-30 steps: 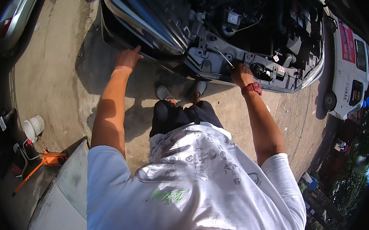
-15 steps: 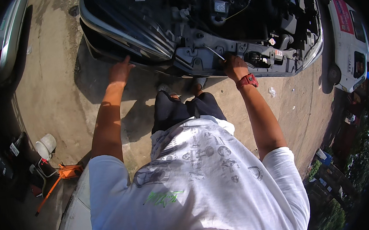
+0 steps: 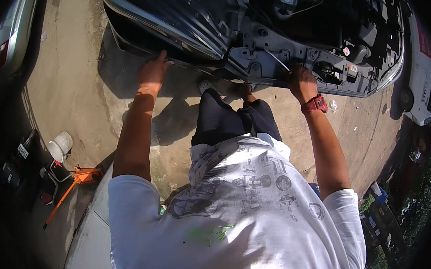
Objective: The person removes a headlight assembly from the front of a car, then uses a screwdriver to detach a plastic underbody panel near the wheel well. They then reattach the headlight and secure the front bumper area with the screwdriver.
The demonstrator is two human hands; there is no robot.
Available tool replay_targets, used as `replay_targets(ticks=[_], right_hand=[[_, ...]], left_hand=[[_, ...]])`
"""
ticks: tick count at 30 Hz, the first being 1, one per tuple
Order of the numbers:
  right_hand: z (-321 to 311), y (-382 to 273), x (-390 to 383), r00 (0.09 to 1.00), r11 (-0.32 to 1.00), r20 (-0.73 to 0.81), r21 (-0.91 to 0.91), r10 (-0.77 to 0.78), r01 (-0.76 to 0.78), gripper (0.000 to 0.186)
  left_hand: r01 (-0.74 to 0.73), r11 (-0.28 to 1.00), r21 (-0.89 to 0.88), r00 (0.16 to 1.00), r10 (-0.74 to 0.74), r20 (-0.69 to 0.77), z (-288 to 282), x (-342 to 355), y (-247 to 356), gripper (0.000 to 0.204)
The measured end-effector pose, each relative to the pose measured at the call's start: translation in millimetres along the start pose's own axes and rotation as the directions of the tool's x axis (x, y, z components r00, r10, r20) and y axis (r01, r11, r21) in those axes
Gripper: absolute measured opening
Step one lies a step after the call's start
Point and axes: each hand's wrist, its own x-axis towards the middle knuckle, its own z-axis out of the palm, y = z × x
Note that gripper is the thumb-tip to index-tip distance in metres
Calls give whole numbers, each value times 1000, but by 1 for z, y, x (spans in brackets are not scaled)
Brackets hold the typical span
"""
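In front of me is the front end of a car with its engine bay exposed. My left hand (image 3: 152,74) is at the dark bumper edge (image 3: 132,48) below the headlight (image 3: 183,27), index finger stretched out and the other fingers partly hidden. My right hand (image 3: 302,82) is closed around a thin, shiny metal shaft (image 3: 277,60) that looks like a screwdriver; the fist hides its handle. The shaft points up and left across the grey front panel (image 3: 253,62). A red watch (image 3: 315,104) is on my right wrist.
An orange floor jack (image 3: 86,175) and a white bucket (image 3: 60,146) stand at the left. A silver car (image 3: 16,36) is parked at the far left, a white vehicle (image 3: 419,85) at the right. Behind me is a white car body panel (image 3: 88,243). Litter (image 3: 333,106) lies on the concrete.
The view has shifted, so the car and both hands appear farther right. My left hand stays at the bumper edge and my right hand keeps hold of the metal shaft.
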Motion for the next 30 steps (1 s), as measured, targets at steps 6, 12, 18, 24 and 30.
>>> replay_targets(ticks=[6, 12, 18, 24, 30], right_hand=[[-22, -5, 4, 967, 987, 229, 88, 108, -131, 34], [-42, -14, 19, 893, 949, 392, 125, 221, -290, 41], [-84, -77, 9, 974, 949, -43, 239, 224, -207, 27], [-65, -242, 21, 951, 860, 310, 484, 5, -162, 46], [19, -340, 55, 931, 818, 320, 478, 176, -319, 58]], left_hand=[[-127, 992, 12, 986, 127, -106, -7, 7, -4, 47], [-39, 999, 6, 973, 39, -227, -26, 7, -11, 37], [-60, 998, 22, 983, 63, -175, -45, 35, -42, 33], [-98, 980, -171, 994, 89, -58, -49, 25, -49, 32], [-109, 959, -262, 994, 112, -5, -44, 10, -57, 30]])
